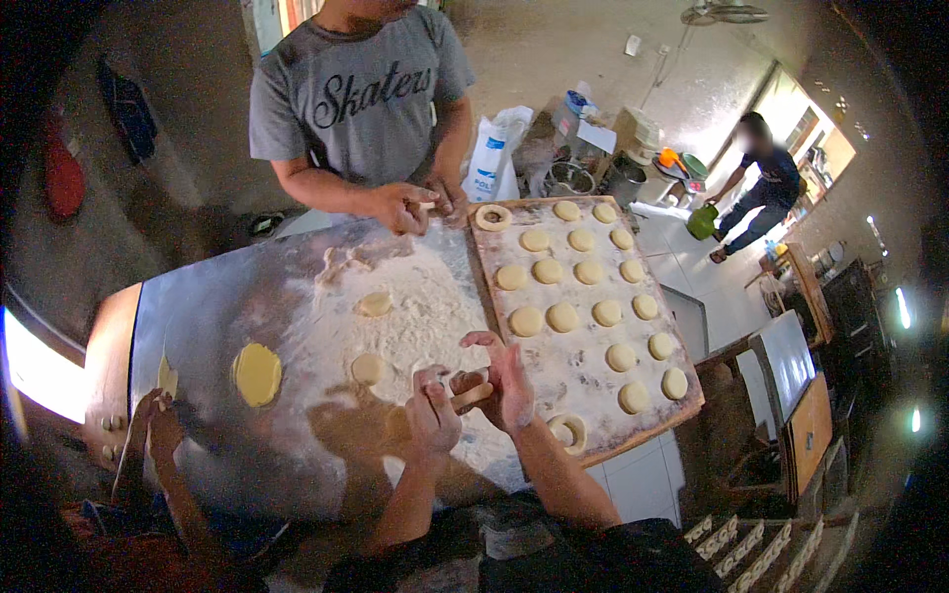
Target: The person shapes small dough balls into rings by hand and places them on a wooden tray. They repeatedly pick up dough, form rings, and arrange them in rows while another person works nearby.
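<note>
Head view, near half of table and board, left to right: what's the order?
Co-worker's hands, yellow disc, lower dough round in flour, wearer's left hand, right hand, lower dough ring, rightmost dough round.

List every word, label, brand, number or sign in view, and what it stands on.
Grey T-shirt at the top: large dark slanted script across the chest; wording not copied here.
White bag right of the shirt: blue print on its front, partly readable; wording not copied here.
No other lettering can be made out; anything else is too small or blurred to read.
</note>
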Demonstrator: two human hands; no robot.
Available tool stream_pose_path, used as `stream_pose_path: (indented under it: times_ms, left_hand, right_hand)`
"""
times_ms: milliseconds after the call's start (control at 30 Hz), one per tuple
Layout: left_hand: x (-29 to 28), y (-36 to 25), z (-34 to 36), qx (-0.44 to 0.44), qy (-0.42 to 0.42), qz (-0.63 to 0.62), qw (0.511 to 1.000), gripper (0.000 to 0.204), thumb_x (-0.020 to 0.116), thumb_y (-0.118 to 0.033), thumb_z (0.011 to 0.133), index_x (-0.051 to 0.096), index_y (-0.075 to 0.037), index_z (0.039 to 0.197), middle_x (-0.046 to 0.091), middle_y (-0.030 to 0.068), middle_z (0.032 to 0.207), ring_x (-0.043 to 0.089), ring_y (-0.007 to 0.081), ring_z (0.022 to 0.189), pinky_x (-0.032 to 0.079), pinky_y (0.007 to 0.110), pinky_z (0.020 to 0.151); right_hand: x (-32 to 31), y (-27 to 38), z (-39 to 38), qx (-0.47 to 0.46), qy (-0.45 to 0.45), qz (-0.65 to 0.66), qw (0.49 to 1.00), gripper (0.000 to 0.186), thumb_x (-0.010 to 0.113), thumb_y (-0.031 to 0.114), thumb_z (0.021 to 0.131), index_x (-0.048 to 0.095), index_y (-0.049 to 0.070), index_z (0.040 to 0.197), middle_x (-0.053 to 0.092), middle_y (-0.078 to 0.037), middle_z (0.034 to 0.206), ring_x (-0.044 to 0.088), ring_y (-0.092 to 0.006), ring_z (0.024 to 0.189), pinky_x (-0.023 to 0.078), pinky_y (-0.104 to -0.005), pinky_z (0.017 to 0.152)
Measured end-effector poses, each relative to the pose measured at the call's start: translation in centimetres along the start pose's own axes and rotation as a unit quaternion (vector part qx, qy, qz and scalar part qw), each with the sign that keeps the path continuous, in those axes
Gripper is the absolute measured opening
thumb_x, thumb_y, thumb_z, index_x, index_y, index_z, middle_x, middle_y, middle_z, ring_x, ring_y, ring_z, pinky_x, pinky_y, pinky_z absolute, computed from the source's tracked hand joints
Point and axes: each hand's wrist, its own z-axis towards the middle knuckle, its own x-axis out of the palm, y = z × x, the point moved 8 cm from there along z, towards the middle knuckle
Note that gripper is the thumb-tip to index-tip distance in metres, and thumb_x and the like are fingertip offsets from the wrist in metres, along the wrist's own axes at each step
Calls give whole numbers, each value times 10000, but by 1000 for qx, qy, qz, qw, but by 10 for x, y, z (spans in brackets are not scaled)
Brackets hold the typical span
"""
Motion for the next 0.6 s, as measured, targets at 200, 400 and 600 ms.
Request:
stream_pose_path:
  times_ms: [200,400,600]
  left_hand:
    - [40,-24,-2,60,34,23,997,217,454,-217,1015,474,-39,1137,597,180,743,641,303,665,495,411,618]
    - [89,-51,-9,15,97,-26,995,207,467,-161,1013,458,-48,1187,611,172,718,639,256,597,489,372,554]
    - [134,-82,-18,9,127,29,991,196,486,-193,1006,481,-107,1182,639,199,751,665,420,697,516,462,586]
  right_hand:
    - [-35,33,-17,-143,10,-52,988,830,440,739,881,400,50,1343,631,-97,955,618,-200,721,500,-303,647]
    - [-68,56,-41,-167,22,156,973,557,469,566,944,473,109,1263,609,-77,881,608,-187,691,495,-303,619]
    - [-114,62,-62,-125,-99,90,983,399,440,463,983,409,150,1228,466,1,582,421,-113,502,382,-281,478]
